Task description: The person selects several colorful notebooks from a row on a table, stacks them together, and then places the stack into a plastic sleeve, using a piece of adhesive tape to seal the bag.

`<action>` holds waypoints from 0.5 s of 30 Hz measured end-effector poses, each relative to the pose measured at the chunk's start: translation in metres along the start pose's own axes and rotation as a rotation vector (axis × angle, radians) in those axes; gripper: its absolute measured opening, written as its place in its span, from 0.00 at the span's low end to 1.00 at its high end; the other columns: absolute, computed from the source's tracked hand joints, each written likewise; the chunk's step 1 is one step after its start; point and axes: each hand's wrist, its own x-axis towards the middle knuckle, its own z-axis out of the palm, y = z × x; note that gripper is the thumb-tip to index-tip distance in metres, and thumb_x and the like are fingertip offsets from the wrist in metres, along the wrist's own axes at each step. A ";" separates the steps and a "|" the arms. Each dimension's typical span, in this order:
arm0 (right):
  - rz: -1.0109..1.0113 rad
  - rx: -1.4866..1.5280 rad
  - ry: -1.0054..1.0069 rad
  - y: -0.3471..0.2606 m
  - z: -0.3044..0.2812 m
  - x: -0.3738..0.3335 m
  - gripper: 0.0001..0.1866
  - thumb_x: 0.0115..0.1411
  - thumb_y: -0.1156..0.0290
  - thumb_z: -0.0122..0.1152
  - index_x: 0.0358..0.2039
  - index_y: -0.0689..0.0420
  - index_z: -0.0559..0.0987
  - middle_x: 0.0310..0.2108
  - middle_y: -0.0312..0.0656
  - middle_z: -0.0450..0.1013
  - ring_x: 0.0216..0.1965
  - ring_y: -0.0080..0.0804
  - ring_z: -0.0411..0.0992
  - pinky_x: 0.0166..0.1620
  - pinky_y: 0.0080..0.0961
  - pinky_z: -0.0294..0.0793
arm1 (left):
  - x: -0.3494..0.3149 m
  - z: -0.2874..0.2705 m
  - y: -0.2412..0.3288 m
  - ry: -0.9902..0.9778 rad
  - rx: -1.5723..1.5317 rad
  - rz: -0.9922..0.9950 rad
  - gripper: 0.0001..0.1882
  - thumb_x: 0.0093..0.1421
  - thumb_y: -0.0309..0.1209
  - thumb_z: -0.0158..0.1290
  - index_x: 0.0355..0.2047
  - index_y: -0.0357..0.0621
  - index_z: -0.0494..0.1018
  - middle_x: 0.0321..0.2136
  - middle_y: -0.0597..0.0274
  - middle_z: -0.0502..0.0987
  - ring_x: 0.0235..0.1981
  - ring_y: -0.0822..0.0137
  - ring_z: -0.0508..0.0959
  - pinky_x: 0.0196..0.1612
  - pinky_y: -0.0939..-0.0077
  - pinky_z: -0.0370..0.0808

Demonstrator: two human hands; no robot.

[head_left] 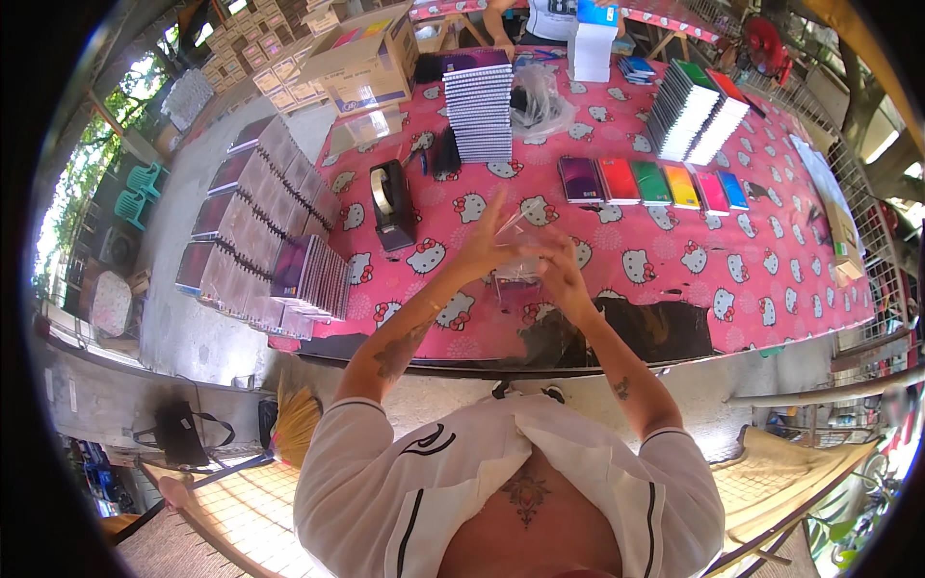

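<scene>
Over the near middle of the table, my left hand (484, 249) and my right hand (561, 272) are close together at a clear plastic bag (518, 231). The fingers of both hands seem closed on the thin film, though its edges are hard to make out. One finger of my left hand sticks up beside the bag. Left of my hands stands a black tape dispenser (393, 207) with a roll of tape. A row of small notebooks in several colours, with a red one (619, 181) among them, lies beyond my right hand.
A tall stack of spiral notebooks (482, 111) stands farther back beside crumpled plastic (541, 101). Wrapped notebook stacks (255, 226) line the left side. More notebook piles (682, 111) stand at the back right. Another person's hand (505, 46) rests at the far edge near a cardboard box (371, 67).
</scene>
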 end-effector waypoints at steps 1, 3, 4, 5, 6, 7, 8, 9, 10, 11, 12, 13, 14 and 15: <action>0.130 0.076 0.020 0.009 -0.003 0.007 0.18 0.59 0.66 0.68 0.49 0.56 0.81 0.64 0.50 0.57 0.61 0.39 0.63 0.59 0.36 0.66 | 0.002 -0.008 0.000 -0.065 0.050 -0.115 0.43 0.58 0.30 0.64 0.70 0.44 0.53 0.67 0.46 0.57 0.65 0.55 0.63 0.58 0.66 0.72; 0.378 0.193 -0.012 0.021 -0.005 0.021 0.19 0.61 0.67 0.67 0.52 0.58 0.78 0.60 0.48 0.61 0.58 0.33 0.65 0.55 0.30 0.69 | -0.004 -0.033 -0.004 -0.189 0.154 -0.369 0.39 0.60 0.30 0.62 0.68 0.40 0.57 0.64 0.48 0.63 0.61 0.61 0.69 0.55 0.73 0.75; 0.487 0.221 -0.064 0.024 -0.006 0.028 0.21 0.62 0.67 0.66 0.53 0.58 0.77 0.58 0.48 0.64 0.57 0.31 0.66 0.54 0.28 0.70 | -0.008 -0.036 -0.010 -0.230 0.130 -0.389 0.36 0.61 0.30 0.62 0.66 0.38 0.59 0.60 0.51 0.67 0.58 0.63 0.71 0.54 0.73 0.75; 0.553 0.196 -0.191 0.024 -0.009 0.039 0.23 0.62 0.67 0.66 0.57 0.58 0.74 0.57 0.47 0.65 0.56 0.29 0.66 0.53 0.26 0.71 | -0.008 -0.040 -0.014 -0.268 0.110 -0.403 0.33 0.61 0.29 0.61 0.65 0.36 0.62 0.57 0.53 0.71 0.55 0.65 0.73 0.53 0.74 0.76; 0.618 0.168 -0.318 0.023 -0.011 0.045 0.26 0.62 0.66 0.65 0.60 0.58 0.71 0.55 0.47 0.67 0.55 0.28 0.67 0.51 0.25 0.71 | -0.008 -0.044 -0.017 -0.306 0.090 -0.416 0.31 0.62 0.29 0.61 0.63 0.34 0.65 0.53 0.55 0.75 0.52 0.67 0.76 0.52 0.75 0.76; 0.501 0.177 -0.322 0.021 -0.010 0.046 0.29 0.62 0.66 0.66 0.61 0.58 0.69 0.56 0.46 0.67 0.55 0.28 0.67 0.52 0.26 0.71 | -0.010 -0.045 -0.021 -0.257 0.124 -0.341 0.28 0.62 0.28 0.60 0.61 0.34 0.67 0.51 0.57 0.77 0.50 0.68 0.76 0.51 0.75 0.76; 0.398 0.184 -0.325 0.019 -0.010 0.042 0.31 0.61 0.65 0.67 0.62 0.59 0.68 0.57 0.46 0.67 0.55 0.29 0.68 0.53 0.27 0.71 | -0.015 -0.041 -0.027 -0.209 0.147 -0.273 0.25 0.63 0.28 0.60 0.58 0.34 0.70 0.48 0.58 0.78 0.49 0.70 0.76 0.50 0.75 0.76; 0.289 0.187 -0.331 0.012 -0.012 0.042 0.33 0.61 0.64 0.68 0.63 0.59 0.66 0.57 0.46 0.67 0.55 0.30 0.68 0.54 0.28 0.71 | -0.018 -0.034 -0.027 -0.159 0.172 -0.199 0.22 0.63 0.27 0.59 0.56 0.34 0.73 0.46 0.59 0.80 0.47 0.71 0.77 0.49 0.76 0.76; 0.176 0.124 -0.337 0.004 -0.013 0.040 0.33 0.60 0.64 0.68 0.62 0.59 0.67 0.58 0.45 0.67 0.55 0.31 0.68 0.55 0.29 0.70 | -0.022 -0.030 -0.025 -0.100 0.189 -0.157 0.21 0.63 0.27 0.59 0.55 0.34 0.73 0.45 0.60 0.80 0.46 0.72 0.77 0.49 0.76 0.76; 0.067 0.053 -0.331 -0.007 -0.018 0.035 0.32 0.60 0.63 0.69 0.62 0.59 0.68 0.58 0.45 0.67 0.55 0.31 0.69 0.56 0.29 0.70 | -0.023 -0.020 -0.014 -0.053 0.201 -0.114 0.20 0.63 0.27 0.59 0.55 0.34 0.74 0.44 0.61 0.80 0.45 0.72 0.77 0.48 0.77 0.76; -0.041 -0.007 -0.332 -0.013 -0.019 0.031 0.32 0.60 0.63 0.69 0.61 0.60 0.68 0.59 0.44 0.67 0.55 0.32 0.69 0.56 0.30 0.69 | -0.027 -0.016 -0.007 0.002 0.218 -0.078 0.19 0.63 0.28 0.59 0.54 0.34 0.75 0.42 0.62 0.81 0.44 0.72 0.78 0.47 0.77 0.76; 0.036 0.108 -0.290 -0.017 -0.018 0.031 0.30 0.60 0.63 0.69 0.59 0.60 0.70 0.58 0.44 0.68 0.55 0.32 0.70 0.57 0.30 0.69 | -0.025 -0.015 -0.004 -0.043 0.284 -0.070 0.20 0.63 0.27 0.59 0.55 0.35 0.74 0.43 0.62 0.80 0.44 0.72 0.78 0.48 0.77 0.76; 0.107 0.222 -0.248 -0.021 -0.014 0.033 0.28 0.60 0.63 0.69 0.58 0.60 0.72 0.58 0.44 0.68 0.55 0.33 0.70 0.57 0.30 0.69 | -0.020 -0.018 -0.002 -0.087 0.354 -0.056 0.20 0.64 0.27 0.59 0.55 0.35 0.73 0.44 0.62 0.80 0.44 0.72 0.78 0.48 0.78 0.75; 0.179 0.335 -0.206 -0.024 -0.010 0.035 0.27 0.60 0.62 0.68 0.56 0.60 0.74 0.57 0.44 0.69 0.55 0.33 0.70 0.57 0.30 0.69 | -0.015 -0.020 0.000 -0.131 0.422 -0.043 0.21 0.64 0.27 0.58 0.56 0.35 0.72 0.44 0.62 0.80 0.45 0.73 0.77 0.48 0.78 0.75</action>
